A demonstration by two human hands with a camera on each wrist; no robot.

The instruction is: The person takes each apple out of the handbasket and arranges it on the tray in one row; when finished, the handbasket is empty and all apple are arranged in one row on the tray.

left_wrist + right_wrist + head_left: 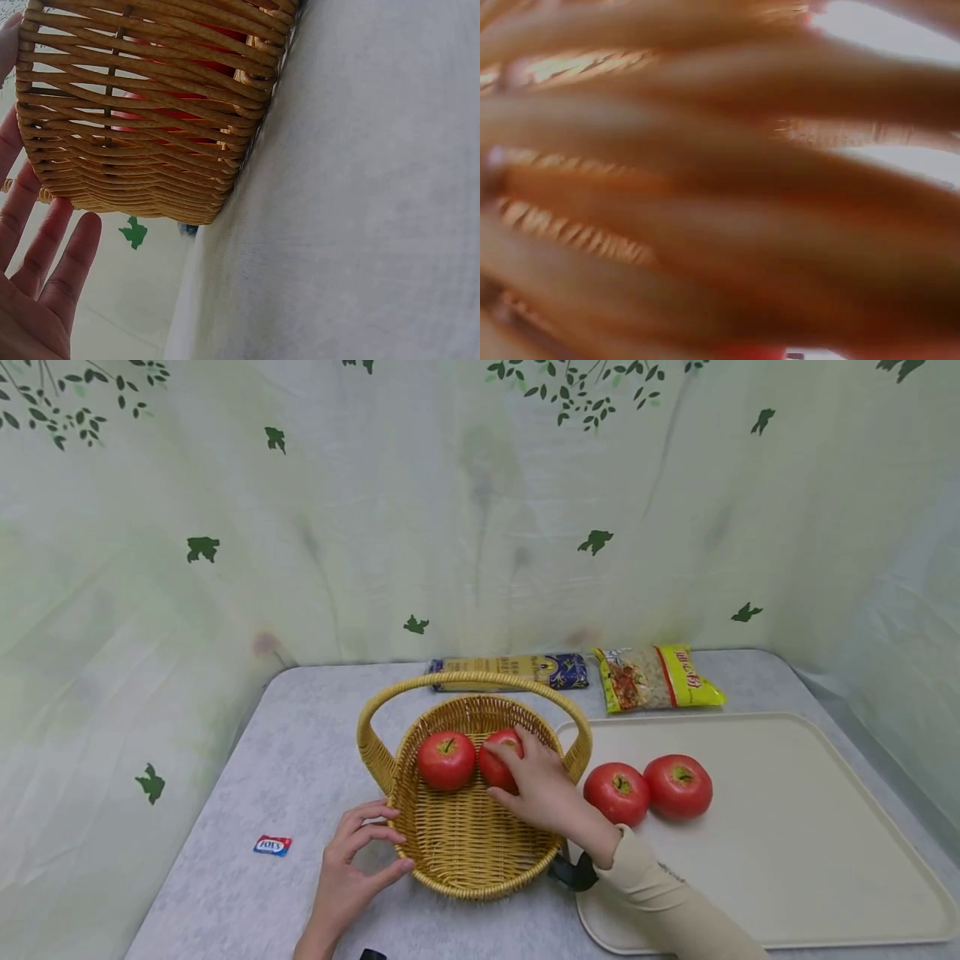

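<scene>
Right hand (542, 789) grasps a tomato (497, 760) inside the basket (465, 852), beside another tomato (446, 760). Left hand (352, 864), relaxed, touches the basket's near rim. Risk: basket may slide; grip detail appears blurred.

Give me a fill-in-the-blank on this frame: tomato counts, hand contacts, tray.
1. The wicker basket holds ____ tomatoes.
2. The right hand grips the tomato that lies beside the other tomato in the basket, while the left hand rests against the basket's ____ wall.
3. Two more tomatoes, one touching the other, sit on the beige ____.
4. The small candy wrapper lies on the table, to the ____ of the basket.

Missing words: two; outer; tray; left
</scene>
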